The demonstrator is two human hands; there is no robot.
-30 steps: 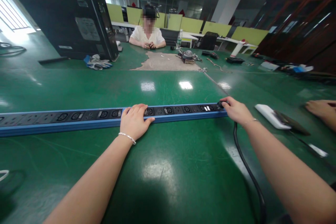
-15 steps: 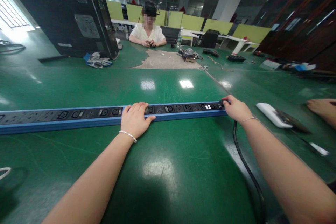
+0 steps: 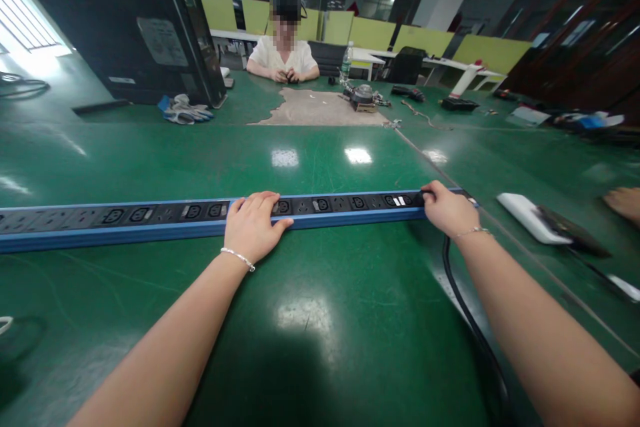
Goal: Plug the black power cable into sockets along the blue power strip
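Observation:
A long blue power strip (image 3: 330, 216) with a row of black sockets lies across the green table. My left hand (image 3: 254, 225) grips it near the middle of the view, fingers over the top and thumb along the front edge. Near the strip's right end, my right hand (image 3: 451, 211) is closed on a black plug (image 3: 425, 195), held at the sockets beside two white labels. The fingers cover most of the plug, so how far it sits in a socket cannot be seen. A thick black cord (image 3: 454, 288) hangs from below that hand toward the lower right.
A black computer case (image 3: 120, 33) and gloves (image 3: 184, 109) stand back left. Across the table sits a person (image 3: 284, 57) holding a small dark object. A white box (image 3: 533, 217) lies right, near another person's hand (image 3: 624, 202). A bottle (image 3: 347, 63) stands behind.
My view has shifted slightly. My right hand sits a little differently at the plug, covering more of it, and the strip's right end now shows beyond the hand. My left hand keeps its grip.

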